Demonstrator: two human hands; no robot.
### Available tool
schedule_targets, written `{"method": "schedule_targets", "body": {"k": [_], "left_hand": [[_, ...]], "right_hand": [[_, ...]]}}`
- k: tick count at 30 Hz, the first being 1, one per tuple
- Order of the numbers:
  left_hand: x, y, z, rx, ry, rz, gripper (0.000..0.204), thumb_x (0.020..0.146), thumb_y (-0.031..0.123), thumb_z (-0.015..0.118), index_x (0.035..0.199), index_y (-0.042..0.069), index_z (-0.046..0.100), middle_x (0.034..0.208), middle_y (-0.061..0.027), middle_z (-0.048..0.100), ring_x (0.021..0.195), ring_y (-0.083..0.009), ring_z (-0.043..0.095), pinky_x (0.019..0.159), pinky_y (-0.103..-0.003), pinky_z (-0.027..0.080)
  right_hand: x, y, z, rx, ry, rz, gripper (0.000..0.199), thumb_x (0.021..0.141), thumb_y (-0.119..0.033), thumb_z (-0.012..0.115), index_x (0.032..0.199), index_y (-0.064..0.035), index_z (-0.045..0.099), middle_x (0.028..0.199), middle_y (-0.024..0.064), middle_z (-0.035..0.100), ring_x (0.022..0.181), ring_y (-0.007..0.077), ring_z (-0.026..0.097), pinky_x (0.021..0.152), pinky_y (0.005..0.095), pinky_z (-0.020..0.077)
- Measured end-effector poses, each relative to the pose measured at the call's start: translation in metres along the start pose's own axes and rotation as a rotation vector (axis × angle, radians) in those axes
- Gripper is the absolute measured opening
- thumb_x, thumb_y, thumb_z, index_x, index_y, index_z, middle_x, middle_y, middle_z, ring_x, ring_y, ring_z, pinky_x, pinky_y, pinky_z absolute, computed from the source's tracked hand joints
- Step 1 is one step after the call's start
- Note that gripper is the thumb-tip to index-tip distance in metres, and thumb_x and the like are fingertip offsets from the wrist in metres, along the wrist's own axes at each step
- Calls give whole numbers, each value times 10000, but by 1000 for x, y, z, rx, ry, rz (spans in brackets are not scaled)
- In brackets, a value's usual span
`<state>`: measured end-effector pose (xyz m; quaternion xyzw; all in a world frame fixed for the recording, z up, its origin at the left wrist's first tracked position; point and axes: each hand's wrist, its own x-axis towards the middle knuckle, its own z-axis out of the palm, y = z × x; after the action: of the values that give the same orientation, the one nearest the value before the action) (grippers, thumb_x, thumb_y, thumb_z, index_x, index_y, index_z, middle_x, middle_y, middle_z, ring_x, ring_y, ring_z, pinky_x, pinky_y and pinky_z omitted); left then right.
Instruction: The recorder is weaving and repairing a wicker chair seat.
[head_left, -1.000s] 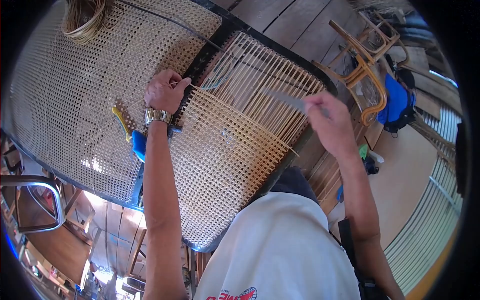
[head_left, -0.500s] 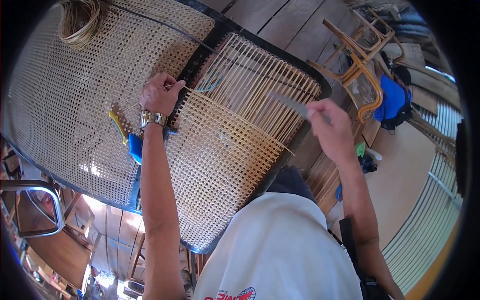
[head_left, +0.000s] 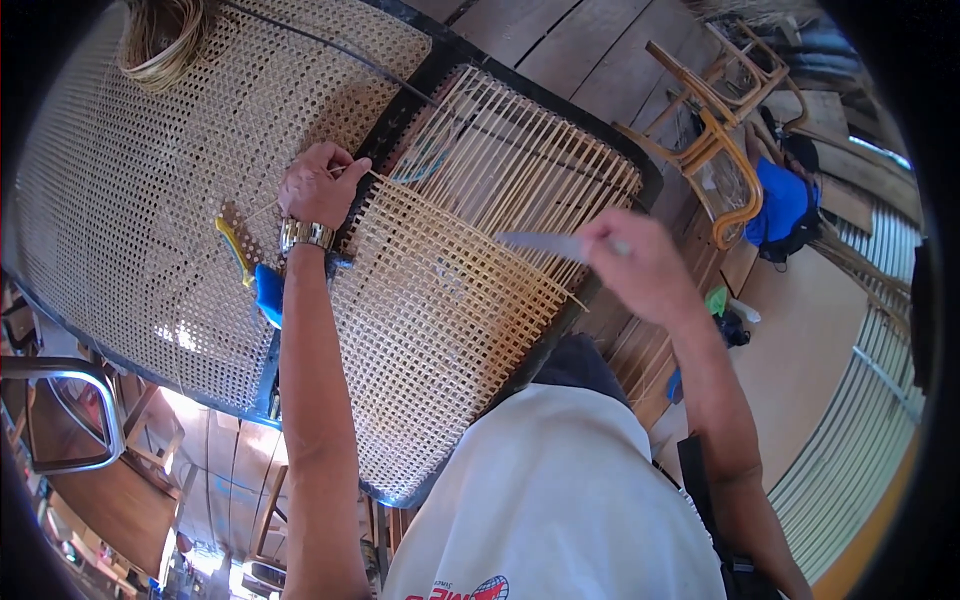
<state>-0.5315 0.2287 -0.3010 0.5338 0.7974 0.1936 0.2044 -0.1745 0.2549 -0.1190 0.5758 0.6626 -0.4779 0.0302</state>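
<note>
My left hand (head_left: 320, 185) rests by the dark frame bar, thumb and finger pinched on a thin cane strand (head_left: 262, 211). My right hand (head_left: 645, 265) is closed round a flat, grey knife-like blade (head_left: 543, 243), slightly blurred. Its tip reaches over the edge of the weave, where long cane strands cross. Below that edge the cane panel (head_left: 430, 330) is closely woven. Above it, lengthwise strands (head_left: 530, 150) stretch to the frame with open gaps. A light blue strand (head_left: 425, 168) lies among them near my left fingers.
Yellow-handled pliers (head_left: 235, 252) with a blue grip lie left of my left wrist on another cane panel (head_left: 150, 230). A coil of cane (head_left: 165, 60) is at the upper left. A rattan chair (head_left: 725, 150) and a blue bag (head_left: 780, 205) stand to the right.
My right hand has moved left with the blade, whose tip has swung down from the open strands to the weave's edge. My left hand keeps its place.
</note>
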Motion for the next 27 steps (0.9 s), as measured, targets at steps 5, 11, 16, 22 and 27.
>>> {"method": "schedule_targets", "body": {"k": [5, 11, 16, 22, 27], "left_hand": [[1, -2, 0, -33, -37, -27, 297, 756, 407, 829, 825, 143, 712, 790, -26, 686, 746, -214, 664, 680, -384, 530], [1, -3, 2, -63, -19, -21, 285, 754, 392, 834, 812, 142, 709, 777, -26, 683, 737, -216, 659, 666, -392, 525], [1, -1, 1, -42, 0, -16, 275, 750, 379, 841, 798, 142, 711, 766, -22, 684, 721, -218, 656, 657, -397, 523], [1, -5, 2, -32, -2, 28, 298, 769, 384, 839, 832, 115, 725, 794, -33, 696, 707, -185, 665, 621, -345, 520], [1, -4, 2, -29, -15, 17, 302, 771, 393, 835, 843, 121, 724, 803, -38, 699, 708, -191, 666, 630, -352, 524]], "right_hand": [[-1, -3, 6, -15, -70, -12, 187, 962, -185, 600, 984, -15, 675, 791, 88, 667, 751, 173, 649, 679, 340, 521], [-10, 6, 0, 79, 113, 77, 180, 975, -164, 590, 1006, -9, 677, 777, 76, 655, 726, 118, 622, 649, 302, 506], [-17, -9, -14, 148, 231, 190, 169, 983, -133, 580, 1025, 11, 658, 803, 63, 658, 742, 102, 610, 681, 287, 508], [-27, -6, -9, 3, -103, 91, 183, 1001, -137, 554, 1066, 9, 642, 782, 30, 629, 689, 87, 581, 616, 274, 488], [-32, -1, -7, 11, 93, 116, 177, 984, -153, 576, 1034, -12, 671, 787, 46, 648, 686, 89, 598, 608, 276, 486]]}}
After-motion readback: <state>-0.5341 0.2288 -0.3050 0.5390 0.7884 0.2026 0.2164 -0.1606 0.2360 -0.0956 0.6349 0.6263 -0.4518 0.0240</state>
